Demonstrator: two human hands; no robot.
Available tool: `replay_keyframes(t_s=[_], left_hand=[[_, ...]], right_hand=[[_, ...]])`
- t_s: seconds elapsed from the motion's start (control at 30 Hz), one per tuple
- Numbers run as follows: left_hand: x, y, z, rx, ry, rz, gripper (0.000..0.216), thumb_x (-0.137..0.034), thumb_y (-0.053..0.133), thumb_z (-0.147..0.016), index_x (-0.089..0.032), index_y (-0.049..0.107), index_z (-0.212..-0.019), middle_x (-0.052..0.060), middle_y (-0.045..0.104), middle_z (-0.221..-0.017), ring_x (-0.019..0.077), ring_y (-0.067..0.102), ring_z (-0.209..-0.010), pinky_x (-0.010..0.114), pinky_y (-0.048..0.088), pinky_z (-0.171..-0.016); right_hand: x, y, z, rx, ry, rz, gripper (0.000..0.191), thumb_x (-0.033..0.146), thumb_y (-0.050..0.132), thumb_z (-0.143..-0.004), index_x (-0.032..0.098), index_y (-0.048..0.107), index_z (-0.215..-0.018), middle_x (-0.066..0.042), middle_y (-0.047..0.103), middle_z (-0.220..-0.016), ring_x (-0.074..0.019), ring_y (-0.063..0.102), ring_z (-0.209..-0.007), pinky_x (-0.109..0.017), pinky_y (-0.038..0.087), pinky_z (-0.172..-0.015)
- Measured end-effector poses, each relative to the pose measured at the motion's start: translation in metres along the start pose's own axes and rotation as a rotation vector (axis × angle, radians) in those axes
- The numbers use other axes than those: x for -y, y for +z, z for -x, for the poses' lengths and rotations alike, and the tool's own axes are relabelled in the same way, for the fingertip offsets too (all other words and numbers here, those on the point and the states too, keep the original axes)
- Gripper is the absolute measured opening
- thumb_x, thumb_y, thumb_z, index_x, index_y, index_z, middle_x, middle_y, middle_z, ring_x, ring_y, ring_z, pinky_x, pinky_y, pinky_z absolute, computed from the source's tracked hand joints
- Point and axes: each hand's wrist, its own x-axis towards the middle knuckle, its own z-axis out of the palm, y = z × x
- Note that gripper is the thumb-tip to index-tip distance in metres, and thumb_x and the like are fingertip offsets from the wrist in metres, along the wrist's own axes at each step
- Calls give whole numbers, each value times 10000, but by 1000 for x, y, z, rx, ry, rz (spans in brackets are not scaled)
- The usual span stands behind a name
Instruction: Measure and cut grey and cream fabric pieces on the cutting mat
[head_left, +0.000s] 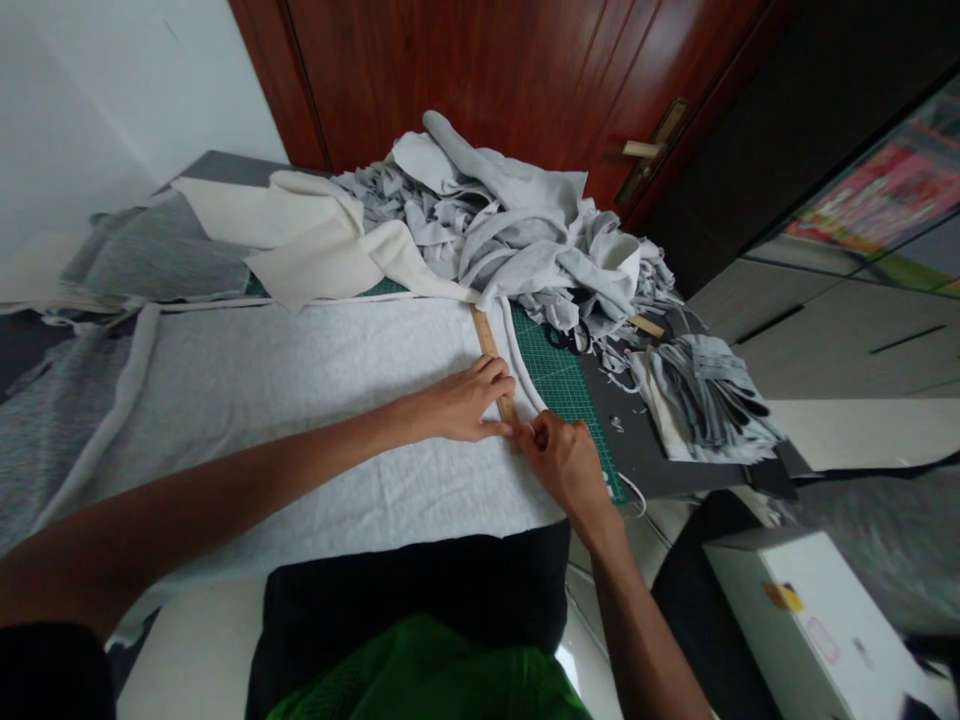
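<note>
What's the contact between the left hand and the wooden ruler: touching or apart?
Touching. The head view shows the left hand laid partly across the wooden ruler, resting on it with no gap visible.

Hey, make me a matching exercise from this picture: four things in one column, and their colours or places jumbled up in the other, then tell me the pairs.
Things:
1. Wooden ruler
2. Cutting mat
3. Folded fabric stack
4. Door

Colours or places:
A. Reddish-brown
B. At the right-hand end of the dark table
C. On the pale grey fabric, under the left hand
D. Green with grid lines

Right pairs: 1-C, 2-D, 3-B, 4-A.
</note>
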Motion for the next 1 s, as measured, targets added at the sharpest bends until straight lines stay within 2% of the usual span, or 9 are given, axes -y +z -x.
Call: replay_keyframes(t_s=[0.1,0.17,0.3,0.5,0.67,0.83,1.0], left_hand=[[0,-1,0,5,4,-2,460,-532,791,-924,-145,629,-1115,159,544,-1252,336,513,-1247,470,515,-1055],[-1,-2,-1,9,7,-6,468,-547,783,-929,-138,638,-1107,161,546,-1243,336,516,-1239,472,515,-1056],[-1,-5,-3,28,7,-1,455,-541,798,-919,-142,643,-1073,145,546,-1206,331,519,-1226,475,519,-1049],[-8,-11,-3,30,-1,49,360,-424,838,-898,-174,632,-1055,101,540,-1158,302,526,-1205,466,524,-1050],[-28,-10,5,66,-35,57,341,-366,846,-898,-170,640,-1086,105,532,-1198,302,530,-1218,479,534,-1058],[-54,-5,13,101,-43,45,365,-371,854,-891,-168,621,-1086,113,536,-1210,317,531,-1218,495,553,-1040],[-80,4,21,81,-82,50,376,-348,856,-884,-167,615,-1108,122,547,-1222,326,539,-1206,513,566,-1039]], right_hand=[[-6,3,9,-46,11,-131,225,291,628,-1003,225,632,-788,-28,710,-637,-207,658,-580,-323,379,-663],[-9,6,13,-125,25,-262,243,328,584,-1023,231,612,-802,-21,691,-641,-185,624,-550,-304,359,-603],[-14,12,12,-279,86,-491,313,455,528,-1054,229,577,-844,14,625,-631,-149,561,-525,-274,369,-563],[-21,17,7,-281,146,-720,362,537,546,-1029,243,546,-819,42,554,-622,-135,510,-532,-261,376,-540],[-22,20,5,-308,152,-777,327,504,550,-1036,238,562,-846,28,596,-658,-141,542,-551,-265,387,-554],[-20,19,6,-315,149,-788,321,486,548,-1044,241,559,-836,47,553,-634,-136,510,-535,-268,361,-544],[-20,17,6,-322,150,-804,313,477,538,-1050,243,559,-842,48,560,-635,-138,521,-535,-273,373,-557]])
